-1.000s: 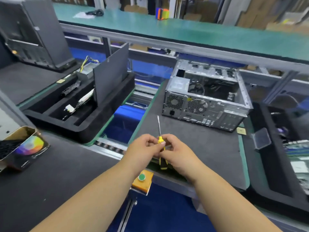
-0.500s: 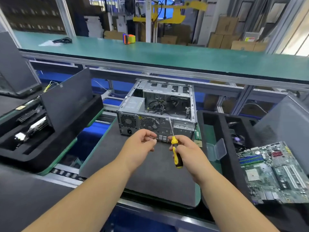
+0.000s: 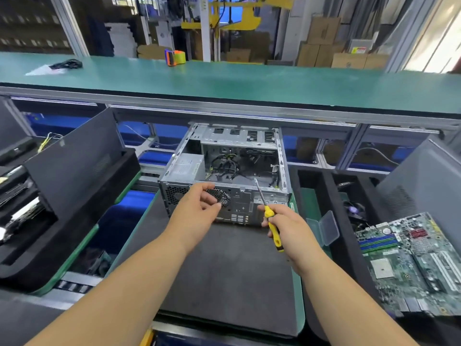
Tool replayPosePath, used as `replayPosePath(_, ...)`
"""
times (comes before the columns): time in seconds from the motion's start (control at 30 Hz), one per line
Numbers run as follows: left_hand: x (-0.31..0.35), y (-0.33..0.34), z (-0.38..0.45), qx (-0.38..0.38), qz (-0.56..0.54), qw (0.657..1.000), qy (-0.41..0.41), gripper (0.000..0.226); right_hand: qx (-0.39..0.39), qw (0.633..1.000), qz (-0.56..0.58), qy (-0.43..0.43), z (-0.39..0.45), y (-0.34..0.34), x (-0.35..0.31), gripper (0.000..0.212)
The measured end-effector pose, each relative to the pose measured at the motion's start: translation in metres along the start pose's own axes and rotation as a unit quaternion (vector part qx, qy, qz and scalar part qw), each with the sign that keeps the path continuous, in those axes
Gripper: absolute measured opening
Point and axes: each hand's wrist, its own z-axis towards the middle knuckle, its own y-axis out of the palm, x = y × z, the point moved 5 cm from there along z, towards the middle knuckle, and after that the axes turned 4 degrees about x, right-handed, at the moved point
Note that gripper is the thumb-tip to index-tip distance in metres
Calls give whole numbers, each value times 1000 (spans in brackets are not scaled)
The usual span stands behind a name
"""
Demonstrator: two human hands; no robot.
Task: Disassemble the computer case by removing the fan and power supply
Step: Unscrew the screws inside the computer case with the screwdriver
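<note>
The right hand (image 3: pixel 291 231) is gripping a yellow screwdriver (image 3: pixel 270 219) while the left hand (image 3: pixel 197 211), loosely open, is reaching toward the rear fan (image 3: pixel 220 196) of the computer case (image 3: pixel 224 176) on the counter (image 3: pixel 224 270), likely needing fan screws undone next.

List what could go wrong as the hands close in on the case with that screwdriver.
1. The right hand holds the screwdriver low on its handle, so the tip may slip off a screw.
2. Loose cables lie inside the case; the fan or power supply could snag them coming out.
3. The left hand nears the bare metal rear panel, whose edges may cut.
</note>
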Motion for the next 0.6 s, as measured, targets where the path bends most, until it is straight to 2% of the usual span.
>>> replayPosePath(0.1,-6,-4,24,-26,45,998,40,38,38,999,-25,-18,14,7,-6,29)
replayPosePath(0.17,-8,-7,41,-42,130,987,90,38,76,993,-73,-48,25,11,-12,23)
replayPosePath(0.3,-11,-2,77,-65,300,932,192,50,157,955,-216,-131,51,19,-29,21)
replayPosePath(0.43,-22,9,103,-107,405,880,225,52,169,927,-308,-133,77,23,-32,16)
replayPosePath(0.5,-29,7,112,-111,413,876,224,43,156,928,-316,-121,84,25,-28,15)
replayPosePath(0.6,-37,4,115,-109,378,894,215,35,145,931,-313,-117,89,25,-22,14)
